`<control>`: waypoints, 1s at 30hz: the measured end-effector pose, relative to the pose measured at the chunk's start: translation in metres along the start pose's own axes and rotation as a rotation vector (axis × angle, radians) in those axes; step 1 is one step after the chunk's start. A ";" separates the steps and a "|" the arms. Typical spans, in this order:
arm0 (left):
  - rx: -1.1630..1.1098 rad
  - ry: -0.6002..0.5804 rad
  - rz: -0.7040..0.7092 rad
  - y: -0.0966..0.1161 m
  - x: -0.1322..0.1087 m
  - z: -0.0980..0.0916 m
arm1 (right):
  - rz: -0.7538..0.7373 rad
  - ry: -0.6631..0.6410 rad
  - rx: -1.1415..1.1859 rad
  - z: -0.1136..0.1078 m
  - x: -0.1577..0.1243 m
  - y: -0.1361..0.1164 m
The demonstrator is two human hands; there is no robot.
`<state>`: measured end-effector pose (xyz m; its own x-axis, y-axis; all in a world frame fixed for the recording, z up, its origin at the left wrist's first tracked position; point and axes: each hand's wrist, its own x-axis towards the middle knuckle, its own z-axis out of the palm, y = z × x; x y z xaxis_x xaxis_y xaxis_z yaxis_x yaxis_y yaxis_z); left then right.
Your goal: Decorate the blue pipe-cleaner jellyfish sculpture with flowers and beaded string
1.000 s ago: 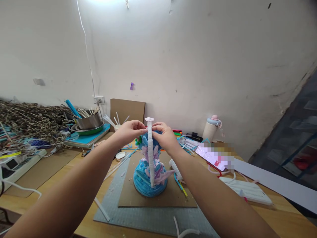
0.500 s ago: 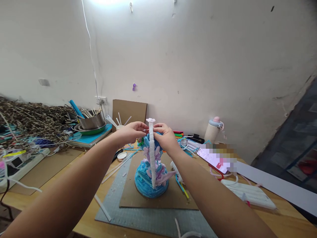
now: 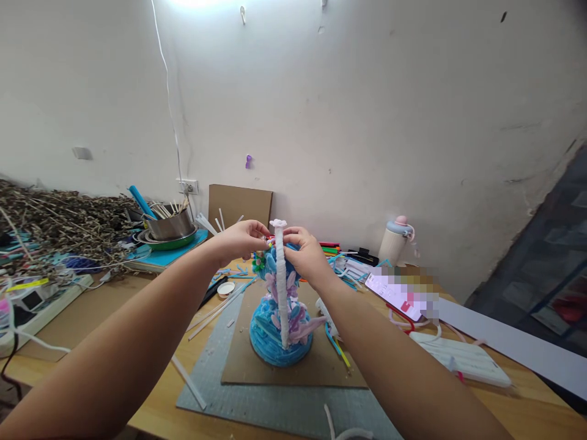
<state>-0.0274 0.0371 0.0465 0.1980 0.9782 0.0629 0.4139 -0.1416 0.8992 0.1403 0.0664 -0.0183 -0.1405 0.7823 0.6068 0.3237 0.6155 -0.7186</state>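
A fuzzy craft sculpture (image 3: pixel 268 348), apparently of pipe cleaners, stands upright with a round blue base, pink and blue petals, and a blue upper part. Along its near side runs a white wrapped post (image 3: pixel 282 293) topped by a pale flower (image 3: pixel 277 223). To the left of the post, my left hand (image 3: pixel 245 239) has its thumb and fingers pinched at small coloured bits near the top; what lies between them is too small to name. My right hand (image 3: pixel 305 252) is closed at the upper right of the sculpture, its fingertips partly behind the post.
Brown cardboard (image 3: pixel 243 373) lies under the sculpture on a grey cutting mat (image 3: pixel 206 388). Around it are a round white lid (image 3: pixel 225 289), a phone (image 3: pixel 394 295), a bottle (image 3: pixel 394 243) and a white power bank-like slab (image 3: pixel 463 360). A metal bowl (image 3: pixel 169 227) with sticks stands left.
My left hand has shifted slightly left and up, showing more of the green and coloured bits below it. My right hand has hardly moved.
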 end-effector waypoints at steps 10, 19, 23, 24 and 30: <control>-0.254 0.154 0.010 0.009 -0.003 0.004 | 0.021 0.019 0.034 -0.009 -0.009 -0.001; -0.444 0.144 0.023 0.015 0.000 0.010 | 0.029 -0.013 0.039 -0.012 -0.012 -0.004; -0.458 0.156 -0.003 0.017 -0.003 0.008 | 0.039 -0.024 0.038 -0.013 -0.012 -0.007; -0.444 0.154 -0.009 0.017 -0.005 0.007 | 0.042 -0.027 0.038 -0.013 -0.013 -0.008; -0.425 0.074 -0.003 0.011 -0.010 0.002 | 0.053 -0.028 0.029 -0.015 -0.013 -0.010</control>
<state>-0.0229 0.0254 0.0548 0.1262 0.9890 0.0768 0.0083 -0.0785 0.9969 0.1526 0.0486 -0.0135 -0.1498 0.8160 0.5583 0.3045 0.5753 -0.7591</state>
